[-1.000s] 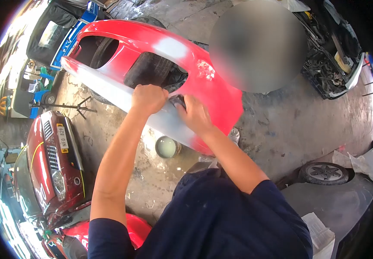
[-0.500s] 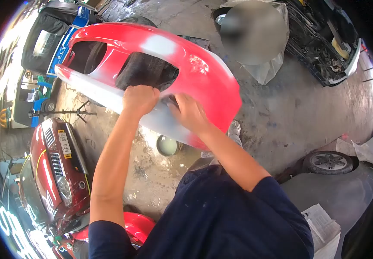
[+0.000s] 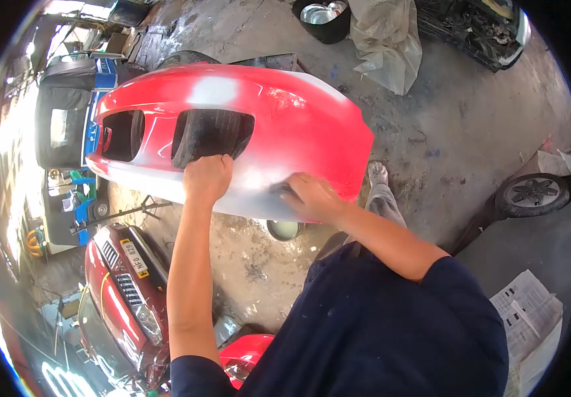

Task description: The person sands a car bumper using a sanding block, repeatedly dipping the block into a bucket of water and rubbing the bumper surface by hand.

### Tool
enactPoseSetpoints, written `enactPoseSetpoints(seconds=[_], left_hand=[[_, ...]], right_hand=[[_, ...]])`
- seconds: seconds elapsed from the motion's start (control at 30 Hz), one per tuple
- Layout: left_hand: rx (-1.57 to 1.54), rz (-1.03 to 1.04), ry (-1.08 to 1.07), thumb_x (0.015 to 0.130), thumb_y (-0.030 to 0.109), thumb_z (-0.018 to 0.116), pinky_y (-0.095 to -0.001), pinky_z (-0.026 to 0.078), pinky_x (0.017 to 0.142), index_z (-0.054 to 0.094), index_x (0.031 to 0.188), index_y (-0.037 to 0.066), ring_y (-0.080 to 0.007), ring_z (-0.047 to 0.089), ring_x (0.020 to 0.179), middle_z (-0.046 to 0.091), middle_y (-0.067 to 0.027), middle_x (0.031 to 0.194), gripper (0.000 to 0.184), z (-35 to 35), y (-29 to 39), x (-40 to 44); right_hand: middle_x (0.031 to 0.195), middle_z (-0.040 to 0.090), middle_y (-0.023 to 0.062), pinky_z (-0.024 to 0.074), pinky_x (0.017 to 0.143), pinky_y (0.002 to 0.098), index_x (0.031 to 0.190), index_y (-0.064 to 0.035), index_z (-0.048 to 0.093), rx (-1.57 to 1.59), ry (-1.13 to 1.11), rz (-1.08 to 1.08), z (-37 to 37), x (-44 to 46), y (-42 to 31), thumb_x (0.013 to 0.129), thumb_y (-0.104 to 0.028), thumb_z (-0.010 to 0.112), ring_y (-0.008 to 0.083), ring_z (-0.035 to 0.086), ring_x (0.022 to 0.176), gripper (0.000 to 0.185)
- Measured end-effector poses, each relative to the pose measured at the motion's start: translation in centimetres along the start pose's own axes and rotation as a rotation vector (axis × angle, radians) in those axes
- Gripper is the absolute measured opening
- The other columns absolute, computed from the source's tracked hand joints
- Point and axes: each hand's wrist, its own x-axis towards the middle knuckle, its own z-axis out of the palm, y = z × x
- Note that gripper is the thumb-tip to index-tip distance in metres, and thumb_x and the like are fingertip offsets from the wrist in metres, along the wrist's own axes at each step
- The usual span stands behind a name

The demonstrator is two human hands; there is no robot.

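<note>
A red car bumper (image 3: 312,132) with white and grey patches lies across the view in front of me. My left hand (image 3: 207,177) is closed around the near rim of its larger opening (image 3: 212,135). On the grey patch (image 3: 249,198) near the lower edge, my right hand (image 3: 317,198) presses a small dark pad (image 3: 285,189) against the surface. The pad looks like sandpaper or a sanding block; fingers and blur hide most of it. Below the bumper's near edge, a bucket (image 3: 284,229) of cloudy liquid is partly covered.
A dark red car (image 3: 126,298) stands at the left, near a black metal stand (image 3: 123,215). A black tub (image 3: 323,21) and plastic sheeting (image 3: 388,46) are at the far side. Newspaper (image 3: 527,311) lies on a grey panel at the right, near a wheel (image 3: 533,194).
My right hand has slid the dark pad away from the opening, rightward and towards the near edge. My left hand stays on the rim. The whole view has shifted and turned.
</note>
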Motion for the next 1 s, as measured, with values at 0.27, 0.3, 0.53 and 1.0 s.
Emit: enactPoseSetpoints(seconds=[0.27,0.3,0.53,1.0], left_hand=[[0.010,0.007,0.026,0.104,0.034,0.032,-0.0529,0.053,0.095,0.079,0.088,0.002,-0.0453,0.073,0.089,0.075,-0.0259,0.090,0.059,0.2,-0.1,-0.1],[0.001,0.015,0.036,0.104,0.034,0.032,-0.0528,0.053,0.095,0.079,0.088,0.002,-0.0455,0.073,0.088,0.075,-0.0258,0.090,0.059,0.3,-0.3,-0.1],[0.021,-0.001,0.020,0.104,0.034,0.033,-0.0542,0.054,0.092,0.078,0.085,0.001,-0.0456,0.073,0.087,0.075,-0.0265,0.088,0.058,0.2,0.3,0.0],[-0.040,0.000,-0.022,0.103,0.037,0.035,-0.0569,0.054,0.093,0.079,0.094,0.003,-0.0493,0.071,0.094,0.074,-0.0289,0.096,0.056,-0.2,-0.2,-0.1]], right_hand=[[0.107,0.068,0.0166,0.0536,0.090,0.0480,0.109,-0.0022,0.064,-0.022,-0.009,-0.088,0.2,3.7,-2.2,0.098,-0.027,0.065,0.0356,0.066,0.107,0.027],[0.107,0.068,0.0167,0.0536,0.089,0.0480,0.108,-0.0023,0.064,-0.002,-0.030,-0.073,0.1,3.0,-1.7,0.098,-0.027,0.065,0.0353,0.066,0.107,0.027],[0.105,0.068,0.0159,0.0533,0.089,0.0484,0.108,-0.0029,0.064,-0.062,-0.024,-0.083,-0.2,3.4,-2.5,0.097,-0.027,0.065,0.0355,0.066,0.105,0.027],[0.104,0.068,0.0154,0.0548,0.088,0.0478,0.111,-0.0048,0.065,-0.068,-0.043,-0.088,0.7,2.4,-0.2,0.099,-0.029,0.064,0.0347,0.067,0.105,0.027]])
